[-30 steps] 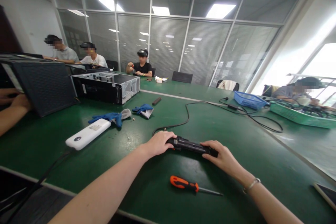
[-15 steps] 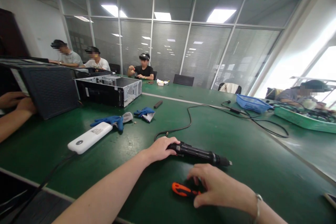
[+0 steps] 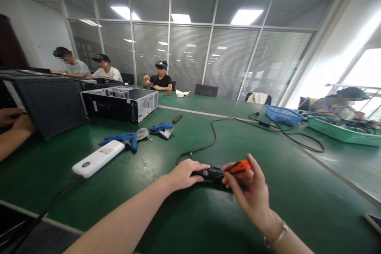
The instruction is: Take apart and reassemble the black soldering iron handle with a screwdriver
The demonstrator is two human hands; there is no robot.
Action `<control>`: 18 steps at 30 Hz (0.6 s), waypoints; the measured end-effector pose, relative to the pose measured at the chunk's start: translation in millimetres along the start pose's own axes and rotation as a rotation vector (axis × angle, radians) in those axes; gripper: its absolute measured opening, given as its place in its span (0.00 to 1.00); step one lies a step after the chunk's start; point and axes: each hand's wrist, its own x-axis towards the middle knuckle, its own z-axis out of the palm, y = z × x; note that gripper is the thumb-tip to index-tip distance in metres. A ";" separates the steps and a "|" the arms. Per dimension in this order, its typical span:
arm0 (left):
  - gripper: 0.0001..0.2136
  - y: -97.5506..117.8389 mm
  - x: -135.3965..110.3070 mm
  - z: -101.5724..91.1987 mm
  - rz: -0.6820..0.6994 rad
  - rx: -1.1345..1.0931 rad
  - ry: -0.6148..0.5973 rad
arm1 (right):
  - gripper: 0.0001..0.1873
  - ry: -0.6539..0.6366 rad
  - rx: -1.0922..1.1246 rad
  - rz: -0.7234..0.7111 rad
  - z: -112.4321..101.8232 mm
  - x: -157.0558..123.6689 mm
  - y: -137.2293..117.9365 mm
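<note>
- Rm fairly bright; strong daylight from window point(image 3: 366, 69) at R, blown out, hazy glow.
- Lights mirrored as white patches point(image 3: 247, 17) in glass wall point(image 3: 190, 71).
- Sheen on table point(image 3: 190, 222); soft shadow nr R hand point(image 3: 256, 194).
- Wide-angle stretch @ edges; far bkgd softish.

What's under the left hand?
The left hand is on one end of a black tool, whose middle shows past it. The part beneath is covered; the right hand hides the other end.

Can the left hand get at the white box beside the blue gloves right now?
Probably, if it lets go of the black tool first: I see nothing standing between the left hand and the white box.
</note>
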 end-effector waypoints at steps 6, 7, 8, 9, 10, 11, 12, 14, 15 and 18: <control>0.22 -1.4 0.6 1.4 0.001 -0.025 0.015 | 0.38 -0.043 -0.064 -0.126 7.8 -16.1 18.6; 0.22 -1.8 0.7 1.6 0.000 -0.022 0.015 | 0.37 -0.059 -0.088 -0.130 8.0 -17.5 22.2; 0.22 -2.3 0.7 1.8 0.002 -0.018 0.015 | 0.36 -0.078 -0.115 -0.134 8.0 -18.5 25.3; 0.22 -2.7 0.7 1.9 0.003 -0.014 0.017 | 0.35 -0.097 -0.147 -0.140 7.9 -19.1 27.6; 0.22 -3.0 0.6 2.0 0.004 -0.011 0.019 | 0.34 -0.115 -0.187 -0.151 7.6 -19.2 28.7; 0.22 -3.4 0.4 2.1 0.008 -0.009 0.019 | 0.33 -0.128 -0.236 -0.168 7.2 -18.6 28.5; 0.22 -3.7 0.3 2.2 0.012 -0.009 0.019 | 0.32 -0.137 -0.293 -0.190 6.6 -17.5 27.2; 0.23 -4.2 -0.1 2.5 0.019 -0.010 0.014 | 0.30 -0.146 -0.407 -0.243 5.0 -14.0 21.9; 0.23 -4.4 -0.3 2.6 0.019 -0.009 0.012 | 0.29 -0.141 -0.453 -0.274 4.1 -11.9 18.9; 0.22 -4.7 -0.6 2.9 0.010 -0.001 0.015 | 0.28 -0.084 -0.505 -0.333 2.0 -7.3 12.4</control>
